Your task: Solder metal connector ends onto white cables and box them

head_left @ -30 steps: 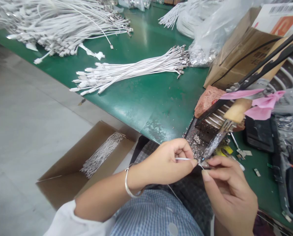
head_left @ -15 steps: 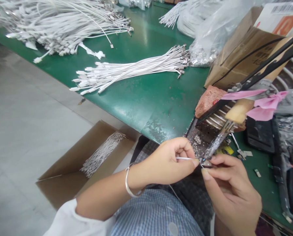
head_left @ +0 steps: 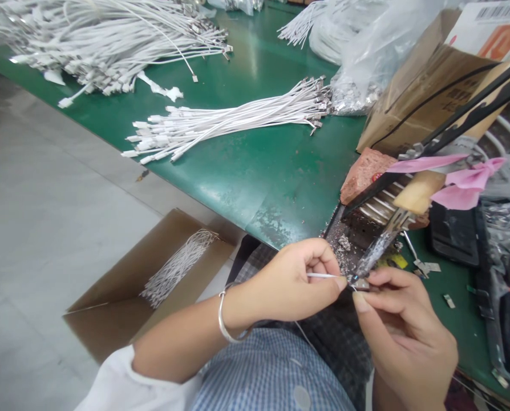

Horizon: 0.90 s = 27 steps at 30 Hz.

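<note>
My left hand (head_left: 300, 279) is closed in a pinch on a white cable (head_left: 321, 275), whose end lies at the tip of a soldering iron (head_left: 377, 248). The iron slants down from a black stand, its metal barrel crusted. Close by on the right, my right hand (head_left: 404, 325) pinches a thin wire (head_left: 353, 289) between thumb and fingers, reaching toward the same tip. Fingertips hide most of the joint, so its details are too small to make out.
White cables lie in a bundle (head_left: 233, 123) and a larger heap (head_left: 109, 43) on the green table (head_left: 263, 171). Below its edge stands a cardboard box (head_left: 109, 285) holding cables. A brick (head_left: 364, 174), a plastic bag (head_left: 366, 63) and a black phone-like slab (head_left: 454, 234) are nearby.
My right thumb and fingers have shifted very slightly to the right with the thin wire. My left hand stays put with the cable at the iron's tip.
</note>
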{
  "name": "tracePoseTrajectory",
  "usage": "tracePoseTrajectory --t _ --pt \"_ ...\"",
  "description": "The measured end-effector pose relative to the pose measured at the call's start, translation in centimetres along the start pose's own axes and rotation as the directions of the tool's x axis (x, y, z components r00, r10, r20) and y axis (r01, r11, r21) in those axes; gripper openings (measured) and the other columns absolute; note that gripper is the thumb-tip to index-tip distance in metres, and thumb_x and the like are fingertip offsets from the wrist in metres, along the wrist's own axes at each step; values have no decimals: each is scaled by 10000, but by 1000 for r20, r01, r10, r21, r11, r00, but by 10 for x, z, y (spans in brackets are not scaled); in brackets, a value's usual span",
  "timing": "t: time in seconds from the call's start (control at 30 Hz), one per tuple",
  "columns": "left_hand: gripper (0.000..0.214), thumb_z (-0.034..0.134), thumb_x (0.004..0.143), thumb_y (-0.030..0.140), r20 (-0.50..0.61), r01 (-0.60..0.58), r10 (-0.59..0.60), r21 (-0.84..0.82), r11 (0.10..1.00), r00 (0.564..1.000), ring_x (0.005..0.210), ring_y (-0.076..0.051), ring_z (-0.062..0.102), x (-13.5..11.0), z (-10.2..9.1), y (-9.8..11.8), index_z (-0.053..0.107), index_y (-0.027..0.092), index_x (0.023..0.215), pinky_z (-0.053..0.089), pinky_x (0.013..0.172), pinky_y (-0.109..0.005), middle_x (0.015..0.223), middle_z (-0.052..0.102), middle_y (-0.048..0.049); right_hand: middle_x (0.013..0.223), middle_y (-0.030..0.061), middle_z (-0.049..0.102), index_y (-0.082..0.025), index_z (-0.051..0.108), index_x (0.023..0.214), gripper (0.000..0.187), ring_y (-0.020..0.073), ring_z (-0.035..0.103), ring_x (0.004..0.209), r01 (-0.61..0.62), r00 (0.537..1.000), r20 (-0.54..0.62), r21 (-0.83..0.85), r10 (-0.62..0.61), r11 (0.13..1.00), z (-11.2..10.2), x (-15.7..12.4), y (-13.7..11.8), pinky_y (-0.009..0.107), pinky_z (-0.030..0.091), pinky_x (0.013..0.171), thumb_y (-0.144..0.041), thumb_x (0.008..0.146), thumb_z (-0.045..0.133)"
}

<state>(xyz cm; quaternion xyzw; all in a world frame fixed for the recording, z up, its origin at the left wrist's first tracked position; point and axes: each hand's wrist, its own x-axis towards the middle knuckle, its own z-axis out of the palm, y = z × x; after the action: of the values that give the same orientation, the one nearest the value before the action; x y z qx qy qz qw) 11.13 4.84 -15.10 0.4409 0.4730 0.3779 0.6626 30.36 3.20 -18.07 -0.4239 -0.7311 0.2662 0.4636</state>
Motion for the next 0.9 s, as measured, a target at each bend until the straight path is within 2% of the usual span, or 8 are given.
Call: tracePoseTrajectory --t 0.23,0.43,0.57,0.73,0.9 --pt "89 640 775 177 -19 5 -3 107 994 1000 545 -66 411 -5 -2 -3 553 168 766 325 483 -167 608 490 59 1087 37 599 -220 697 920 169 138 618 981 6 998 65 -2 -6 1000 1 -2 -1 261 561 806 -59 871 694" --pt "97 623 772 156 -9 -7 9 157 988 1000 533 -65 394 -9 -1 -4 532 175 748 304 468 -164 590 476 64 1115 39 594 -207 684 929 180 121 616 1023 1 996 86 29 -4 1000 -2 -7 0 217 560 801 -38 869 677" --pt "85 617 783 167 7 0 -1 165 986 1000 544 -71 408 -11 -1 -5 537 175 758 323 478 -170 600 486 60 1114 44 604 -203 680 929 180 130 623 1022 -4 997 82 44 0 999 -3 -9 0 239 570 831 -34 865 676" --pt "107 630 805 175 19 -45 42 187 981 999 539 -68 404 -13 -2 -7 532 175 763 316 481 -168 596 475 63 1092 54 617 -196 667 917 172 146 637 996 30 996 83 25 -32 999 -5 -10 0 262 573 826 -31 866 661" --pt "133 627 862 221 73 -42 29 189 981 997 521 -65 376 -17 -3 -10 525 178 789 291 470 -170 587 451 72 1089 51 621 -195 641 888 164 142 630 1009 -21 994 104 53 15 998 -7 -14 -6 261 567 859 -33 872 660"
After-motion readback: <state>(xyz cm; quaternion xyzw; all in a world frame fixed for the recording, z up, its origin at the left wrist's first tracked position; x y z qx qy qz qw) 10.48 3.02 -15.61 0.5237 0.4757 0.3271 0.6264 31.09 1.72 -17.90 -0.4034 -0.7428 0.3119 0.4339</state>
